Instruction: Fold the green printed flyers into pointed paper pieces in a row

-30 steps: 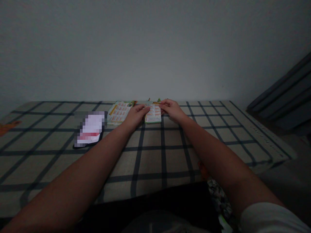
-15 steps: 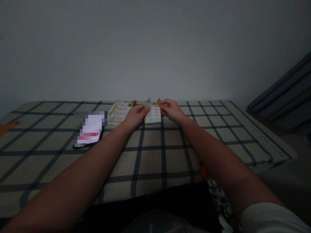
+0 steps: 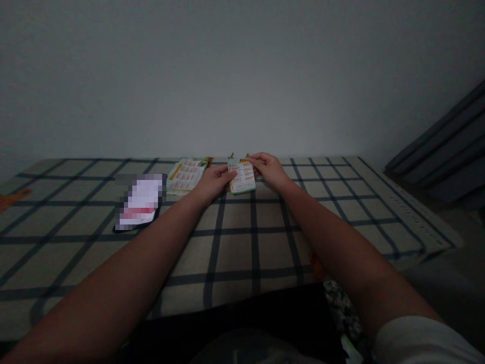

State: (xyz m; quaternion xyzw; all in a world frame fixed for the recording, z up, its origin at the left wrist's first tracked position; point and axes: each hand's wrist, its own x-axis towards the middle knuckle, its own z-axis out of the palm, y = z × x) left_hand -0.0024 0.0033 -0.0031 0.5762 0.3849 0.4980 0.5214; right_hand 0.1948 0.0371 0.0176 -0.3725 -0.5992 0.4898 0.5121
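Between my hands is a small stack of printed cards [image 3: 243, 180], white with orange calendar-like blocks, a yellow heading and green edges. My left hand [image 3: 216, 180] grips its left side, with the thumb on top. At the upper right corner, my right hand [image 3: 267, 169] pinches the stack between thumb and fingers. The fingers beneath are partly hidden. Just left of my left hand lies a spread pile of similar printed cards [image 3: 186, 175]. The print is too small to read.
A phone [image 3: 141, 202] with a lit, blurred screen lies left of my left forearm. A checked cloth [image 3: 235, 242] covers the table, which meets a plain wall [image 3: 242, 76] at the back. Grey folded fabric [image 3: 447, 136] hangs at the right.
The stack between my hands has shifted slightly to the right and turned a little, so its lower edge now slants. Both hands keep hold of it.
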